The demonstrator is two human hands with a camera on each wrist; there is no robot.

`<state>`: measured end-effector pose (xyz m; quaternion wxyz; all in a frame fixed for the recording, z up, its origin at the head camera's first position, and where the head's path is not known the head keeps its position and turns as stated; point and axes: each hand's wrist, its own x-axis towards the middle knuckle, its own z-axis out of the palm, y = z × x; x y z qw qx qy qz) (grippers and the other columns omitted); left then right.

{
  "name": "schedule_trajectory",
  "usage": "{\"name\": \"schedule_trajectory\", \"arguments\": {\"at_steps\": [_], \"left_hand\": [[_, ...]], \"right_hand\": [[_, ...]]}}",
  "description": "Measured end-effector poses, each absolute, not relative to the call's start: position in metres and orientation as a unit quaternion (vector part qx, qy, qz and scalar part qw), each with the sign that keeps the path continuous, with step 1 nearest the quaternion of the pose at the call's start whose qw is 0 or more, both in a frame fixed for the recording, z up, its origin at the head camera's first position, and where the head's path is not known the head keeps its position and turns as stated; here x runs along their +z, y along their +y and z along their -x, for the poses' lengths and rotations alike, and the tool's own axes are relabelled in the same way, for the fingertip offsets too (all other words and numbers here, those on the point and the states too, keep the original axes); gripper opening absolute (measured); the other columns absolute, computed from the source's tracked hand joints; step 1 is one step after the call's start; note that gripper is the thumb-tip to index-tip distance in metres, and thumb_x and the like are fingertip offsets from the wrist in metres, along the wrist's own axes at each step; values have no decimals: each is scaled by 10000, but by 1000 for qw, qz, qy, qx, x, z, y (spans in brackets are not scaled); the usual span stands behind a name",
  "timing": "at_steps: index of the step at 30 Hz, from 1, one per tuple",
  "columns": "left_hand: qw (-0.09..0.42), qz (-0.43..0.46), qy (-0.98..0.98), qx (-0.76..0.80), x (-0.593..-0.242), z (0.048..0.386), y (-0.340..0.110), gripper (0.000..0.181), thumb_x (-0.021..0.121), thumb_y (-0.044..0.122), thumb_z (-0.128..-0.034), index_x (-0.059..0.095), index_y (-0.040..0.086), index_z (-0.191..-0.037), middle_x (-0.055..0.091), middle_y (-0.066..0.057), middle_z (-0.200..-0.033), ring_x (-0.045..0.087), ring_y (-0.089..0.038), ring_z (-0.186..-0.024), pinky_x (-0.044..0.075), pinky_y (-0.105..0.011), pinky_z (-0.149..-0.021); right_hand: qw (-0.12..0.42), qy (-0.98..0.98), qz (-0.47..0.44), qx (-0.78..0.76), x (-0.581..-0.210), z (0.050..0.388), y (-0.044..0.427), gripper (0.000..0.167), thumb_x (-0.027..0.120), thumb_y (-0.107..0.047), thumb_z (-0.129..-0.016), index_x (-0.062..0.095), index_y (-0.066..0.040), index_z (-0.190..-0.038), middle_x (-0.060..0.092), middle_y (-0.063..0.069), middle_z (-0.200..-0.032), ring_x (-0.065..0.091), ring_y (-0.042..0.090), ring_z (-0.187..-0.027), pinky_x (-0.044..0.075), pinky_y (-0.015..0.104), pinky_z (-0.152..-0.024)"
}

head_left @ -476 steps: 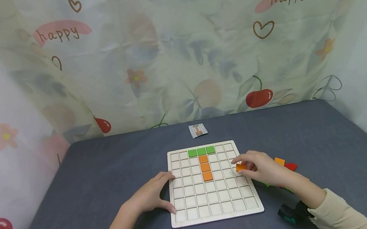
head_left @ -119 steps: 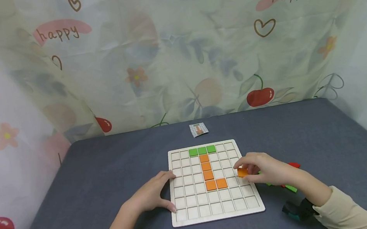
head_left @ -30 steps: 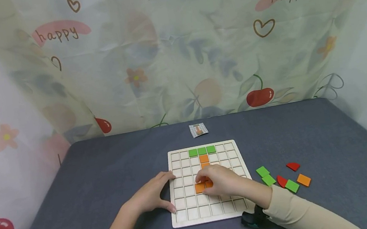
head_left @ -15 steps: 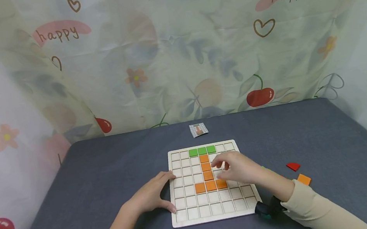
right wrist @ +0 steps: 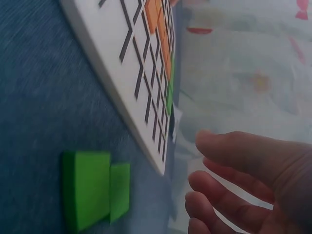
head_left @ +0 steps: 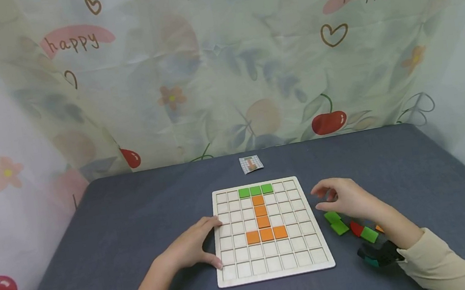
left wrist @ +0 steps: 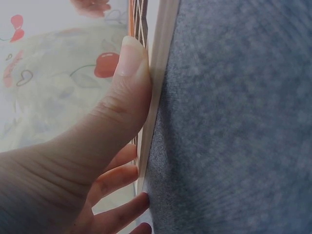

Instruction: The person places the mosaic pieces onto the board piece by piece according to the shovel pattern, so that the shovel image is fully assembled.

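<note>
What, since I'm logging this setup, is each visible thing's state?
White board: partly filled
Placed green tiles: three in a row
Placed orange tiles: six, forming upside-down T
Loose green tiles: on the table
Loose red piece: on the table
Loose orange tile: partly hidden
Card: lying beyond the board
Left hand: touching board's edge
Right hand: holding nothing

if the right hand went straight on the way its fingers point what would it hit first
Probably the right edge of the white board: in the head view, the right hand points toward it. Its height is unclear, so it might pass over instead.
</note>
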<state>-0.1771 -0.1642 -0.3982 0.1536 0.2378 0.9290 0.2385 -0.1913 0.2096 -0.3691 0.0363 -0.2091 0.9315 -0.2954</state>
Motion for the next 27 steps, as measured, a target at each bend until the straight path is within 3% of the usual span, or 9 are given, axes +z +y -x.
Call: {"name": "schedule_trajectory", "arguments": {"at_steps": [11, 17, 22, 27], "left_hand": [[152, -235, 930, 239, -398, 177, -164, 931, 854, 373, -580, 436, 49, -1345, 428, -146, -1395, 430, -310, -1286, 369, -485, -1043], [155, -231, 930, 240, -397, 176, -164, 935, 857, 370, -576, 436, 47, -1346, 426, -149, -1398, 429, -310, -1287, 366, -487, -1045], [155, -231, 930, 241, -397, 176, -164, 942, 859, 370, -570, 438, 41, -1345, 425, -155, -1399, 429, -317, -1286, 366, -493, -1043], [155, -230, 930, 241, -398, 177, -164, 940, 859, 372, -568, 439, 46, -1344, 430, -149, -1393, 434, -313, -1281, 369, -489, -1041]], "right_hand": [[84, 935, 173, -297, -373, 185, 259, 303, 725, -184, -793, 644, -18, -1034, 635, 72, -906, 536, 80, -730, 464, 233, -597], [177, 909, 200, -320, -370, 185, 294, 292, 746, -202, -765, 622, -11, -947, 591, 25, -830, 520, 5, -680, 473, 216, -596], [249, 881, 216, -339, -373, 185, 309, 297, 759, -161, -735, 593, 10, -910, 550, 44, -800, 487, 28, -666, 437, 223, -583], [286, 866, 215, -349, -377, 185, 313, 302, 759, -118, -712, 568, 21, -900, 523, 50, -786, 485, 53, -646, 420, 231, -568]]}}
